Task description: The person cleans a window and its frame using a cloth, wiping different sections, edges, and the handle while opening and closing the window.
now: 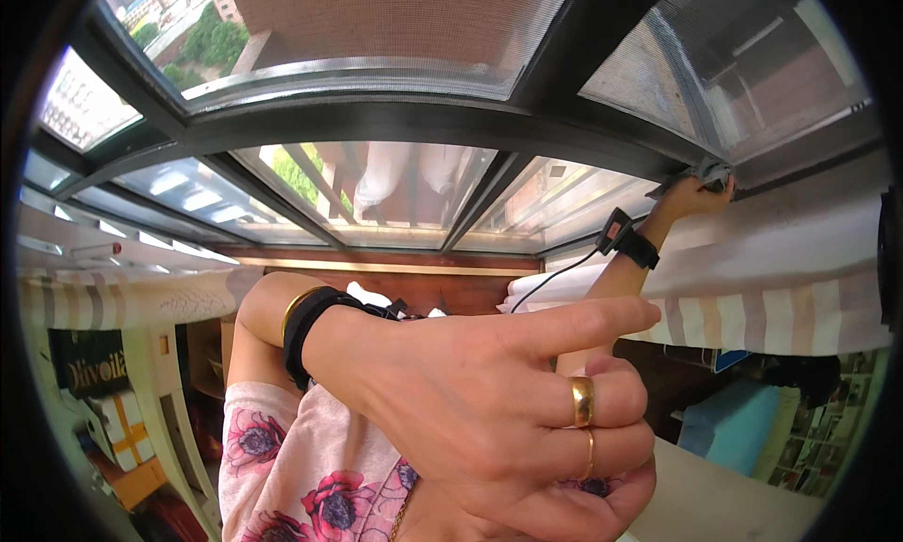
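Note:
My left hand (487, 408) fills the near middle, its back towards me. One finger points right and the others curl, two of them wearing gold-coloured rings. Its palm is hidden, so whether it holds anything cannot be seen. A gold-coloured bangle (291, 313) and a black strap (310, 330) circle that wrist. Farther off at the upper right, my right hand (695, 200) grips a crumpled grey cloth (709, 174) against the lower corner of the dark window frame (621, 136). A black wristband (638, 249) with a small cabled device (614, 230) sits on the right wrist.
Window panes and bars stretch across the top, with buildings and trees outside. Striped curtains (776, 323) hang at the right, others (127, 302) at the left. A reddish wooden ledge (465, 288) lies below the panes. Boxes (120, 429) stand lower left.

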### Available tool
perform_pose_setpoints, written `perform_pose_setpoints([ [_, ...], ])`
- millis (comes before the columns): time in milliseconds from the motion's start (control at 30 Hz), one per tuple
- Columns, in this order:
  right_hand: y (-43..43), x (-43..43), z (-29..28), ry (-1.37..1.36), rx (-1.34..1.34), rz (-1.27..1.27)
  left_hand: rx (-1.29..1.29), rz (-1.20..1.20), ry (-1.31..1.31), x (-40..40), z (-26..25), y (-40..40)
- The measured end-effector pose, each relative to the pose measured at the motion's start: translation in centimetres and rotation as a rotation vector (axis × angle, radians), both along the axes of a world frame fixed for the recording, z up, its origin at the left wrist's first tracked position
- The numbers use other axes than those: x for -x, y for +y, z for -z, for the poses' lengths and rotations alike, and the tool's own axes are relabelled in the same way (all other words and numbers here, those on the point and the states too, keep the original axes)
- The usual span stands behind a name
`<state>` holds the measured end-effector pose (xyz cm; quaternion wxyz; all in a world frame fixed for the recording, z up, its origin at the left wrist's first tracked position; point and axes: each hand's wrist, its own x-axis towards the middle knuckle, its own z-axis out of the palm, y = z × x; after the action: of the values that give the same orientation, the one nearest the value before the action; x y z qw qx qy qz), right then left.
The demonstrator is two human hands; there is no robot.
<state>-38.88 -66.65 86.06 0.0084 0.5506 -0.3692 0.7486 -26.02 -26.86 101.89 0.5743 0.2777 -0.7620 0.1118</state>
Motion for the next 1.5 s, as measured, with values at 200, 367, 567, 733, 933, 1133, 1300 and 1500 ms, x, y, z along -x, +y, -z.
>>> perform_pose_setpoints([
  [200, 10.1, -8.5, 2.2, 0.197, 0.229, -0.183, -0.113, -0.098, 0.023, -1.0, 0.2, 0.4],
  [367, 19.8, -15.0, 3.8, 0.475, 0.294, -0.569, -0.020, -0.142, 0.048, -1.0, 0.6, 0.7],
  [567, 27.5, -18.0, 3.9, 0.802, 0.279, -1.091, -0.065, -0.228, -0.157, -3.2, 2.4, 0.6],
  [733, 23.3, -13.1, 1.9, 0.701, 0.276, -1.022, -0.435, -0.504, -0.271, -8.2, 9.9, 5.3],
  [933, 12.1, -3.8, -7.0, 0.246, 0.374, -0.257, -0.715, -1.098, 0.283, -8.2, 18.4, 16.3],
  [1133, 7.4, -5.9, -5.6, 0.248, 0.384, -0.004, -0.709, -1.404, 0.302, -8.1, 19.6, 19.8],
  [1300, 14.8, -12.3, -3.2, 0.232, 0.254, -0.094, -0.633, -1.517, 0.259, -12.0, 18.1, 22.6],
  [1500, 26.0, -20.3, -3.1, 0.252, 0.298, -0.433, -0.407, -1.494, 0.266, -23.2, 14.1, 22.4],
])
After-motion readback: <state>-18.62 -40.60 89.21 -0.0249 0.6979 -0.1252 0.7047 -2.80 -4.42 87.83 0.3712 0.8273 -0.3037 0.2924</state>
